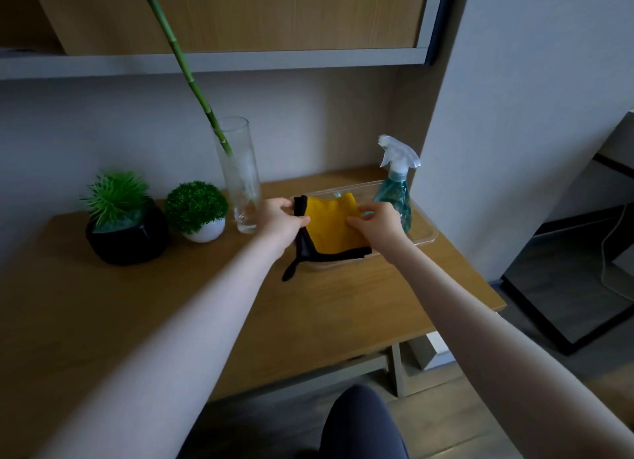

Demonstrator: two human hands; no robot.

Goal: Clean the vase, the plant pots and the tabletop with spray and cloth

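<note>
Pinching the yellow black-edged cloth [334, 227] over the clear plastic tray [427, 233] with both hands, left [281, 218] and right [375, 223], we judge cleaning barely begun: teal spray bottle [394, 190] untouched, glass vase [240, 177], pots, wooden worktop [240, 304] pending.

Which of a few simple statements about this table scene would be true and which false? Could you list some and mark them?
1. Both hands, the left hand and the right hand, pinch the yellow cloth. True.
2. The spray bottle lies on its side. False: it stands upright in the clear tray.
3. The glass vase holds a green stalk. True.
4. The black pot stands to the right of the white pot. False: it stands to its left.
5. The cloth is spread flat on the tabletop. False: it is held up over the tray.
</note>
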